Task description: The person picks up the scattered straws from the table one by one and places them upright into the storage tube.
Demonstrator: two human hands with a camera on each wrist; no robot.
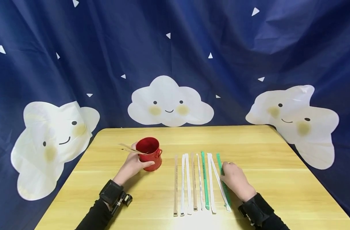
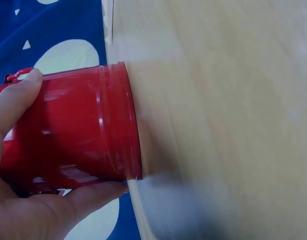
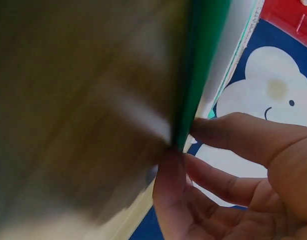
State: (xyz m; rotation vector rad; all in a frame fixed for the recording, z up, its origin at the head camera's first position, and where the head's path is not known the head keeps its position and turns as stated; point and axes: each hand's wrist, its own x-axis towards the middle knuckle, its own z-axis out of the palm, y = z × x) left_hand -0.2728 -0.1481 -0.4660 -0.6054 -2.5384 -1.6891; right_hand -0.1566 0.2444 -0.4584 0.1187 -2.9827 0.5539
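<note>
Left hand (image 1: 137,163) grips red pail (image 1: 156,162) bearing at least one brown straw (image 1: 129,148); right hand (image 1: 235,179) pinches green straw (image 1: 219,161); eight wrapped straws (image 1: 194,182) on table (image 1: 278,182), apparently pending.

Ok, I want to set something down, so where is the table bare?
Bare: the table right of the right hand; the strip between the straws and the curtain; and the patch left of the left sleeve. Crowded: among the straws, and around the red bucket the left hand grips.
</note>
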